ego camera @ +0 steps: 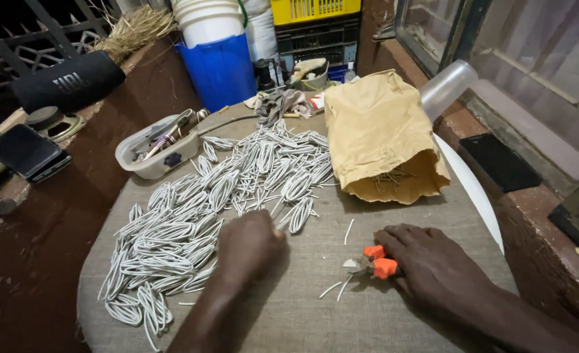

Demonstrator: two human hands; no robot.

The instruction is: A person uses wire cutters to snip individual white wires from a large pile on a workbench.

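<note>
A large heap of small white wire loops (191, 216) covers the left and middle of a round table draped in grey cloth (315, 314). My left hand (247, 245) rests at the heap's near edge, fingers curled down onto the loops; what it holds is hidden. My right hand (427, 261) lies flat on the cloth, fingers over orange-handled pliers (376, 261). A few short white wire offcuts (338, 286) lie beside the pliers.
An open brown paper bag (381, 140) lies on its side at the back right. A clear plastic tub (155, 147) with tools stands at the back left. Behind are a blue bucket (221, 68), rags, crates, a black speaker (67, 82) and a phone (28, 151).
</note>
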